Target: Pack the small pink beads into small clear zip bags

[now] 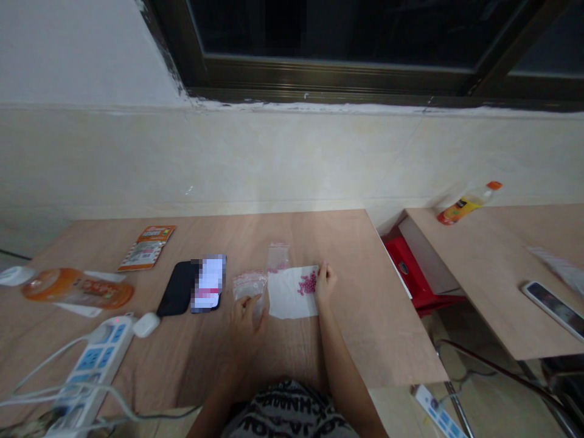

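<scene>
On a white paper sheet, pink beads are heaped, the right hand resting beside them, fingers loosely curled and empty. Left of the sheet, a zip bag is gripped by the left hand. Farther left, a phone and power strip are placed on the wooden desk; beyond the sheet, a tiled wall is seen.

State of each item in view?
Clear plastic zip bag: pinched in left hand
White paper sheet: flat, right hand touching its edge
Pink round beads: loose heap on paper
Second clear zip bag: flat, few beads inside
Black smartphone: flat
Second phone: flat, screen lit
White power strip: pink light on
Orange-capped plastic bottle: on its side
</scene>
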Demonstrator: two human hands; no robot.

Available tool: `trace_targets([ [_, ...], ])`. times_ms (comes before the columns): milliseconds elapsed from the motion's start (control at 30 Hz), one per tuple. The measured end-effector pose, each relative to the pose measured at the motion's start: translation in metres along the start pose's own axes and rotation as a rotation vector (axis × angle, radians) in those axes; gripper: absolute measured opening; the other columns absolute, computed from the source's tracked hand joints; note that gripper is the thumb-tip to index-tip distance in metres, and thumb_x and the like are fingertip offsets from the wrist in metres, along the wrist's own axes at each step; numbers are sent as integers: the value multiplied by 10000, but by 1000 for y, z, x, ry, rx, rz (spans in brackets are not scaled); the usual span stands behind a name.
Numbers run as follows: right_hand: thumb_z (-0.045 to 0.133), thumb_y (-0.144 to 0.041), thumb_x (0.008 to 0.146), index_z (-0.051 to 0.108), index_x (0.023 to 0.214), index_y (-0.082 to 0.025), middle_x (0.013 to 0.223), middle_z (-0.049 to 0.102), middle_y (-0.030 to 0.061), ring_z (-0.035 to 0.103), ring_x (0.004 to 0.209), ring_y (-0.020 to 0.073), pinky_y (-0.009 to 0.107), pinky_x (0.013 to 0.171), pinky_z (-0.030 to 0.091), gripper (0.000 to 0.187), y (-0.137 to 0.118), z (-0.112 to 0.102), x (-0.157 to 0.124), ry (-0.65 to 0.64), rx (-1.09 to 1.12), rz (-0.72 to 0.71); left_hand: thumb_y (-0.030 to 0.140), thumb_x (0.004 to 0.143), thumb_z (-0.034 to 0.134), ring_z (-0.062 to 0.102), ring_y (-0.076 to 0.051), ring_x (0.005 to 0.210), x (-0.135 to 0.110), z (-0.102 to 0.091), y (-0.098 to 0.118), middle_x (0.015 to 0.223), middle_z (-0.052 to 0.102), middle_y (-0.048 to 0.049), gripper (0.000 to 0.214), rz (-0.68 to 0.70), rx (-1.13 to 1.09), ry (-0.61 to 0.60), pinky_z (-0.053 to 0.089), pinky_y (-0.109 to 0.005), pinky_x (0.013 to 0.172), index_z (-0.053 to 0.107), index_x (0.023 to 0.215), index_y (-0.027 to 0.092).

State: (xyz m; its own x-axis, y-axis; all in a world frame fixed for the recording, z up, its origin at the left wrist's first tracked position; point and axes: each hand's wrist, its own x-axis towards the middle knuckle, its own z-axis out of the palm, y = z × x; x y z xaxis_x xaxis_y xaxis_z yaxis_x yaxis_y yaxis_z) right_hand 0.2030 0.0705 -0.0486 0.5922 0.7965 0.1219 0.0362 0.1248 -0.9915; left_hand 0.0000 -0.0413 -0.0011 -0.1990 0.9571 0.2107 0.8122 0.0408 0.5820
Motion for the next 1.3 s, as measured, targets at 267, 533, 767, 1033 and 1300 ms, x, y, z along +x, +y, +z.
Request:
trace_targets([
  [267, 465, -584, 869, 372, 542, -224, 508, 354, -58, 354, 483, 98, 203, 448, 307, 494, -3, -1, 1, -34, -26, 112, 257, 882, 507, 509, -288, 1096, 73, 22, 33, 1161, 623, -94, 264, 260, 265, -170, 344, -464, 982, 653, 1101, 241],
  [533, 479, -529, 888, 395, 530, -216, 495, 367, -64, 348, 471, 96, 213, 464, 296, 482, 2, -1, 3, -12, 16, 23, 275, 888, 509, 498, -289, 1050, 96, 50, 46, 1088, 627, -119, 260, 267, 384, -274, 330, -429, 914, 642, 1088, 176],
  [767, 469, -556, 885, 423, 537, -210, 478, 374, -70, 344, 446, 87, 206, 454, 299, 493, 8, -1, 2, -36, 71, 80, 203, 900, 459, 514, -283, 1018, 98, 55, 48, 1049, 644, -118, 246, 267, 406, -280, 316, -423, 895, 632, 1072, 164],
  [1033, 448, -581, 882, 566, 600, -187, 526, 541, -19, 493, 486, 109, 214, 480, 383, 499, 13, -3, 2, -23, 106, 93, 114, 900, 384, 542, -269, 996, 101, 57, 48, 1027, 673, -127, 326, 279, 371, -293, 311, -415, 882, 644, 1090, 170],
  [1300, 440, -608, 878, 663, 704, -143, 677, 678, 68, 668, 681, 192, 271, 582, 497, 545, 16, -3, 3, -48, 110, 85, 134, 885, 431, 575, -276, 955, 106, 35, 60, 976, 707, -107, 281, 268, 315, -163, 337, -415, 862, 668, 1027, 188],
])
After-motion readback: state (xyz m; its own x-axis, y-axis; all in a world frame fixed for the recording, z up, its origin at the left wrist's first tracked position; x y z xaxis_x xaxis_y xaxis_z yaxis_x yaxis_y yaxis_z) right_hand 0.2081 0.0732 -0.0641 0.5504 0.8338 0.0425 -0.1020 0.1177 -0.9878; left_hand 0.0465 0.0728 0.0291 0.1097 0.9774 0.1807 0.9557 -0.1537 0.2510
